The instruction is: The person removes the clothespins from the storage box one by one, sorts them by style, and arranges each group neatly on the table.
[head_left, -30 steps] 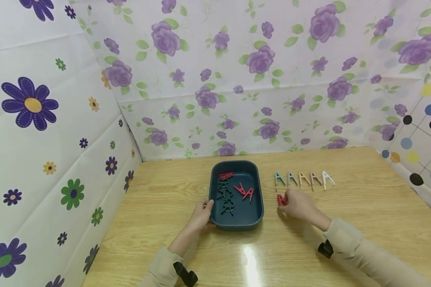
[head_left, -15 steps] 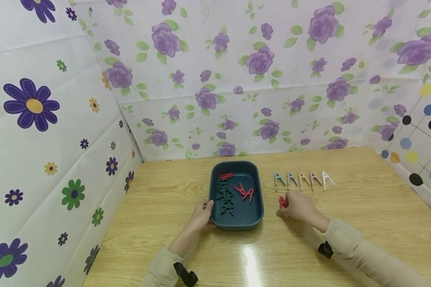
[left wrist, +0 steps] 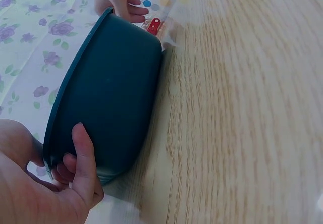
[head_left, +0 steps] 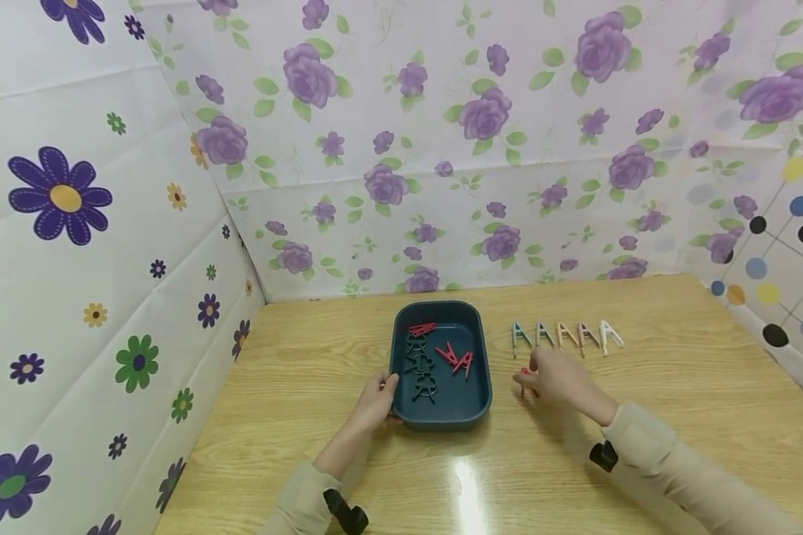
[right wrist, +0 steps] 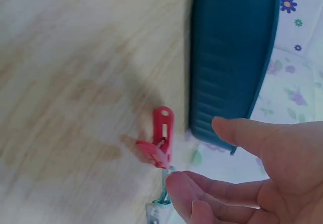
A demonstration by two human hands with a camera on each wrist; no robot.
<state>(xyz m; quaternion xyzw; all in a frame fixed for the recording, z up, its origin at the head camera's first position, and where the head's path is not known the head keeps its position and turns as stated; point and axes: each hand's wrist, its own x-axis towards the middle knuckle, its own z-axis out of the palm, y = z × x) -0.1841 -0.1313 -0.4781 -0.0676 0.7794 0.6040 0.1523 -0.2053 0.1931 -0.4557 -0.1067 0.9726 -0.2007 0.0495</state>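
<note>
My left hand (head_left: 373,403) grips the near left side of a dark teal tray (head_left: 442,426), thumb at the rim and fingers against the outer wall (left wrist: 106,93). Just right of the tray, a red clothespin (right wrist: 163,128) rests on the table below a row of others. My right hand (head_left: 565,383) hovers beside it, thumb and fingers spread apart in the right wrist view, with a gap to the clothespin. In the head view the fingers partly cover it. Inside the tray lie more red clothespins (head_left: 464,364) and several dark clips with round loops (head_left: 425,385).
Behind the right hand, several clothespins stand in a row: teal (head_left: 520,334), grey-blue (head_left: 543,334), orange (head_left: 565,334), brownish pink (head_left: 587,334) and white (head_left: 610,336). The wooden table (head_left: 294,349) meets a flower-print sheet (head_left: 348,215) at the back.
My right hand has let go of the red clothespin; its fingers have parted and shifted slightly. The clothespin stays on the table. The left hand and tray have not moved.
</note>
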